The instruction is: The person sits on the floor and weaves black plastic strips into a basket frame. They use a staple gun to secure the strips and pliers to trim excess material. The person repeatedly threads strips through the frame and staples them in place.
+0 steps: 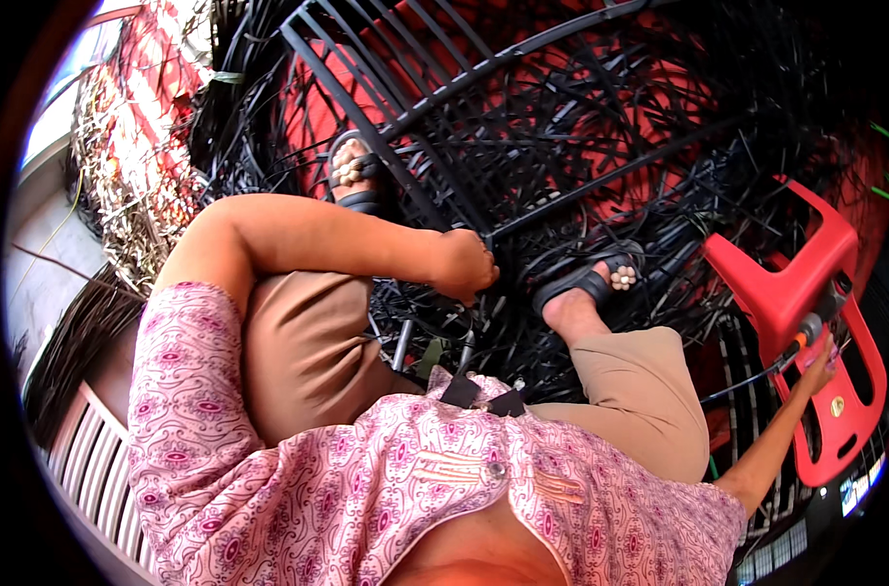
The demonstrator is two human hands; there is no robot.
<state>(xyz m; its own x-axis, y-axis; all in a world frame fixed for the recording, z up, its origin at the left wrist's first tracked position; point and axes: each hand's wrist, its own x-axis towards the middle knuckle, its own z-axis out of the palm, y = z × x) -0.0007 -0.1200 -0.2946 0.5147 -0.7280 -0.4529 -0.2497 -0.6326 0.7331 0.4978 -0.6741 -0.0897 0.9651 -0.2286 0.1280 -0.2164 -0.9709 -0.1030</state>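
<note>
1. Right hand [819, 365]: a dark, orange-ringed tool [811, 327] is right at my fingers; I can't tell whether I'm gripping it.
2. Behind that hand is a red plastic chair [804, 266].
3. My left hand [465, 266] curls beside a black slatted frame [493, 64], its grip hidden.

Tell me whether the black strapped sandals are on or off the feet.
On: the black strapped sandals are both worn. Dark straps cross each foot, with bare skin showing beside them.

Black frame [493, 64] blocks left hand [464, 268] ahead; red stool [806, 264] hems right hand [819, 365]; room above right sandal [586, 284]
</note>
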